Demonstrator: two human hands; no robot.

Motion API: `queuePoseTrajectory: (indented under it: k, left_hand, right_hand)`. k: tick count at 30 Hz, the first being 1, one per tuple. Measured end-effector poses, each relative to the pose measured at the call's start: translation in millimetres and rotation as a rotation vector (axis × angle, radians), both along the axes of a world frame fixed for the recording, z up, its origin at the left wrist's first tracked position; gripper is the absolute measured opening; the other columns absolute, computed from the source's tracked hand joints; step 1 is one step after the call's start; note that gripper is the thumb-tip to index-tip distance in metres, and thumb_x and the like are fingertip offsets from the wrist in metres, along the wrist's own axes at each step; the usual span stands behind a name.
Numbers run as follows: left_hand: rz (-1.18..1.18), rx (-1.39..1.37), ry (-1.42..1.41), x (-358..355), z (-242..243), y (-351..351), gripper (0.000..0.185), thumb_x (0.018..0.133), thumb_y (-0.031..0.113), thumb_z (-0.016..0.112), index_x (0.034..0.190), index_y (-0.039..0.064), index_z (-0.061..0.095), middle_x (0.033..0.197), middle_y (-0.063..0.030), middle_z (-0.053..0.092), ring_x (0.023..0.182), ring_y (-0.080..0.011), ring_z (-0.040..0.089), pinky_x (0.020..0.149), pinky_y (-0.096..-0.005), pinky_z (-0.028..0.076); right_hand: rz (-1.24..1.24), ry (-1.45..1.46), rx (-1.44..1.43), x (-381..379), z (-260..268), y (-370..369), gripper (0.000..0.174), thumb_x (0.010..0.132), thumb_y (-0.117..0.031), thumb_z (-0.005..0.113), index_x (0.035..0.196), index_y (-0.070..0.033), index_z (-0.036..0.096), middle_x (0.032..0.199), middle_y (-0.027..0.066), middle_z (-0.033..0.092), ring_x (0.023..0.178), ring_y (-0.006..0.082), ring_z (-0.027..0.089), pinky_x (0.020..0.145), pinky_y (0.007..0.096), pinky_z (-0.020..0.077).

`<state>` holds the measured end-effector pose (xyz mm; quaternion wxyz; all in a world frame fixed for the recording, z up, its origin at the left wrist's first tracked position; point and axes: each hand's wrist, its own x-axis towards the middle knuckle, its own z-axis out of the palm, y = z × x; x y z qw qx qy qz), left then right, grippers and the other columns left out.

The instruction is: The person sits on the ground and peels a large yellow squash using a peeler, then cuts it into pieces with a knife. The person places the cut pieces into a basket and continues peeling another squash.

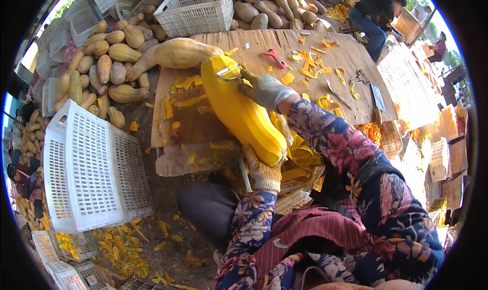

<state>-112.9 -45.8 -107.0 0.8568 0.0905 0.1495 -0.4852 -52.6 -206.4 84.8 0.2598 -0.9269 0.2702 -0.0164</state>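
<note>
A long yellow squash (242, 110) lies aslant over the wooden board, most of its skin peeled off. My left hand (263, 169), in a knitted work glove, grips its near end by the stem. At the far end my gloved right hand (267, 89) holds a metal peeler (228, 72), whose blade rests on the squash's surface. The fingers partly hide the peeler's handle. Long yellow peelings (303, 156) are heaped beneath my right forearm. An unpeeled squash (179, 53) lies across the board's far left edge, just past the peeled one.
On the wooden board (244, 44) lie a red peeler (274, 57), a knife (339, 93), a cleaver (377, 97) and scraps. A white plastic crate (91, 168) stands at left. Squashes (118, 57) are piled at far left. Another person (375, 17) sits at far right.
</note>
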Motion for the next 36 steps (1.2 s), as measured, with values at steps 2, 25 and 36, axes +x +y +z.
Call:
queuePoseTrajectory:
  k: [2, 25, 36]
  left_hand:
    - [0.003, -0.061, 0.031, 1, 0, 0, 0.075, 0.091, 0.065, 0.066, 0.148, 0.019, 0.050, 0.144, -0.0046, 0.060, 0.126, -0.0285, 0.060, 0.096, -0.0523, 0.055]
    - [0.027, -0.154, -0.081, 4, 0, -1, 0.074, 0.092, 0.064, 0.065, 0.148, 0.018, 0.049, 0.142, -0.0063, 0.060, 0.121, -0.0291, 0.063, 0.092, -0.0513, 0.057]
    - [0.002, 0.044, -0.059, 3, 16, 5, 0.080, 0.088, 0.070, 0.065, 0.147, 0.019, 0.050, 0.141, -0.0048, 0.062, 0.120, -0.0290, 0.064, 0.087, -0.0513, 0.058]
  right_hand:
    - [0.017, -0.065, -0.047, -46, -14, 20, 0.059, 0.104, -0.040, 0.053, 0.151, -0.007, 0.042, 0.114, 0.0293, 0.069, 0.107, 0.0455, 0.066, 0.092, 0.0504, 0.0504]
    - [-0.001, -0.057, 0.074, -70, -29, 17, 0.064, 0.102, -0.048, 0.054, 0.153, -0.011, 0.043, 0.117, 0.0286, 0.068, 0.108, 0.0458, 0.065, 0.096, 0.0510, 0.0496]
    - [-0.112, 0.017, 0.584, -226, -16, 53, 0.052, 0.107, -0.032, 0.058, 0.153, -0.009, 0.047, 0.109, 0.0082, 0.068, 0.099, 0.0125, 0.060, 0.093, 0.0277, 0.0495]
